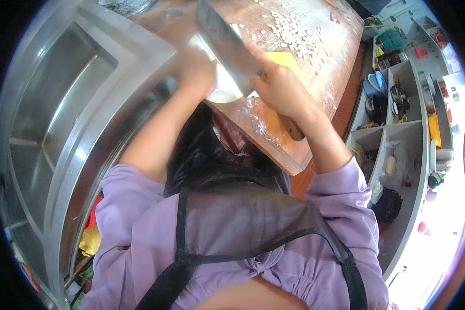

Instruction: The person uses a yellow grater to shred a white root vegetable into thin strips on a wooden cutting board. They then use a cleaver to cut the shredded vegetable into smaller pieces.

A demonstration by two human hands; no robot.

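My right hand (281,87) grips a broad cleaver by its wooden handle (292,130), whose butt shows below the palm. The dark blade (226,44) slants up and left, over a white sheet that looks like dough (226,87). At the left edge of that sheet is my left hand (197,73), blurred, its thumb side against the sheet and the fingertips not visible. Both rest over a floured wooden board (263,128). Many small pale cut pieces (294,33) lie scattered beyond the blade. A flat yellow item (285,60) is partly hidden behind my right hand.
A stainless steel sink (62,97) lies along the left, its rim close to my left forearm. The board's thick near corner (298,166) juts towards my apron. To the right, white shelves (403,128) hold pots, bags and bottles. Clear plastic (128,6) sits at the top left.
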